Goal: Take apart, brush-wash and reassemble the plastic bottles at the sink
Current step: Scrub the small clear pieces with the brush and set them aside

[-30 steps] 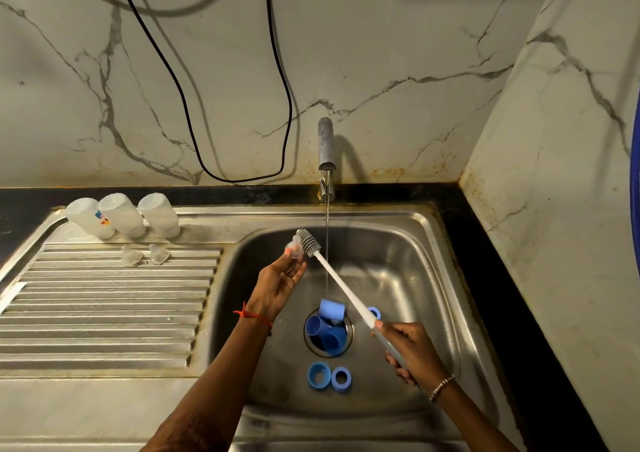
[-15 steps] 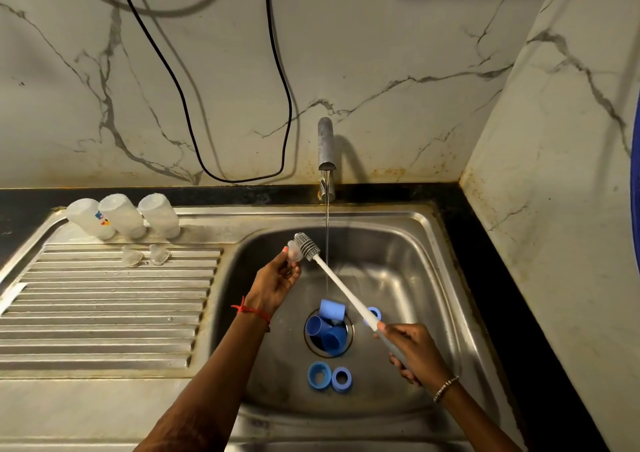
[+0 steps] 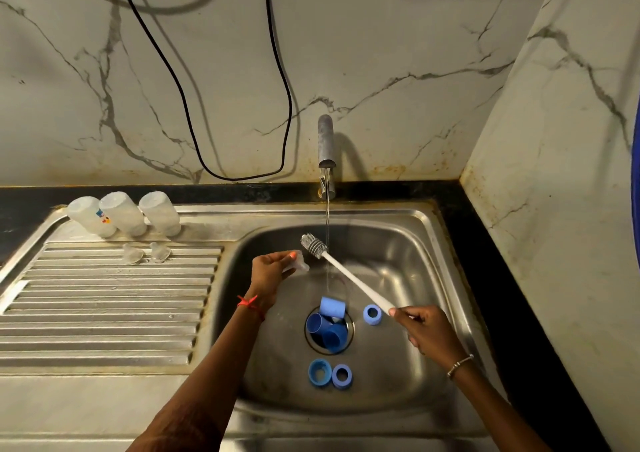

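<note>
Steel sink (image 3: 433, 230), tap (image 3: 325, 140) running. The left hand (image 3: 268, 275) grip pinches a clear teat (image 3: 298, 264) beside the water. The right hand (image 3: 427, 330) grip holds the brush (image 3: 349, 275) handle, bristles just apart. Bottles (image 3: 123, 214) rest far left on the surface, likely draining.

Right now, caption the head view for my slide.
Over a sink with blue bottle parts, left hand holds a clear teat, right hand a long brush.

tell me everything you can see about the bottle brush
The bottle brush has a long, slim white handle, plastic by its look, and a small grey bristled head. It slants over the sink basin, head up and away, beside the thin water stream. The right hand pinches its near end; nothing else plainly touches it.
</note>
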